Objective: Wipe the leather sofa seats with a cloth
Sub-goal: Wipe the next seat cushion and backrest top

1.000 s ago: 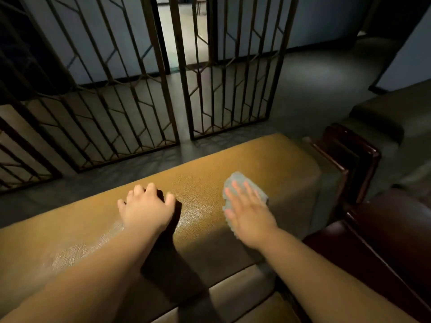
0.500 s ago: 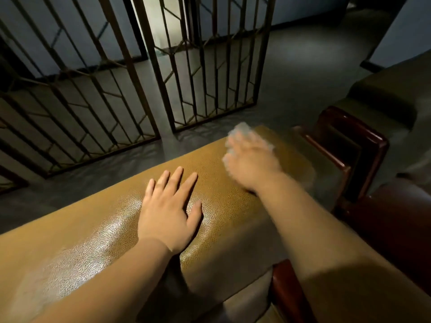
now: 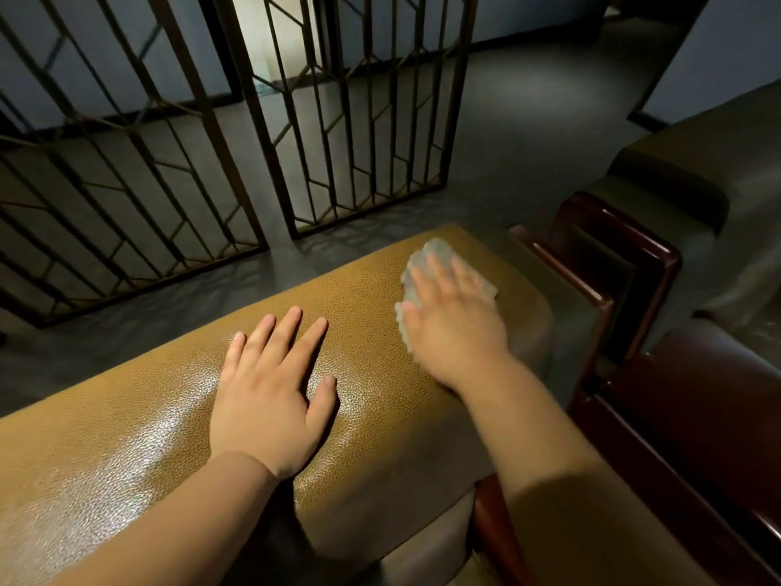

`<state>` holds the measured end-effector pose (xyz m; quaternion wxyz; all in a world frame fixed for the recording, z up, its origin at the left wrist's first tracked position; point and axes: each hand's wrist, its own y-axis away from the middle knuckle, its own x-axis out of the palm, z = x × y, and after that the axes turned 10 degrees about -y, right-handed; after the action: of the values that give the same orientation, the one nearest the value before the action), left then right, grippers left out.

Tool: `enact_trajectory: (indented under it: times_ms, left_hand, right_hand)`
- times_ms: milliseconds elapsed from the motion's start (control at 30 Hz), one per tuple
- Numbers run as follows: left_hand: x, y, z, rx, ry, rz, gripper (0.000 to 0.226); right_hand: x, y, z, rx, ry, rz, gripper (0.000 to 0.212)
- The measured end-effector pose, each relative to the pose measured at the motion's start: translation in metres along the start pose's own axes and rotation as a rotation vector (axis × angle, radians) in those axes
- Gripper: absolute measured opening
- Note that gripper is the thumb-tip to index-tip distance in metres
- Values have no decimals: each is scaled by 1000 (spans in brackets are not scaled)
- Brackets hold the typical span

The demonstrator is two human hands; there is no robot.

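- Pressing flat on the cloth (image 3: 427,258), the right hand (image 3: 454,332) had its fingers (image 3: 435,277) straight and spread, pinning it rather than pinching it.
- The cloth lay on the tan leather cushion (image 3: 359,289), near its far right end, beside the dark wooden armrest (image 3: 625,264).
- The left hand (image 3: 270,399) rested open, fingers splayed on the leather, holding nothing.
- The cloth looked light, soft and crumpled, likely to bunch or slide on the glossy leather; a firm palm over its middle seemed best.
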<state>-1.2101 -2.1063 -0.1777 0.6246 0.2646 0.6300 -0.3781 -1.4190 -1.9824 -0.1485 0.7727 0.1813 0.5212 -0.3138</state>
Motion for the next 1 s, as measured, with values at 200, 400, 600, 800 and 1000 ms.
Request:
enact_trajectory:
  times_ms: [200,400,600,800,1000]
  left_hand:
    - [2,-1,0,6,-5,-31,70]
    - [2,1,-2,-2,14,-65,69]
    - [2,2,-4,-6,9,-93,67]
    - [9,0,-4,9,4,-146,66]
    - [8,0,-4,16,1,-146,66]
  right_hand:
    - [14,63,-49,-20,-82,-250,67]
    - [43,56,-37,445,-568,-684,61]
    - [131,167,52,150,-563,-519,72]
    - [62,55,-95,638,-970,-698,74]
    - [174,154,48,559,-911,-666,78]
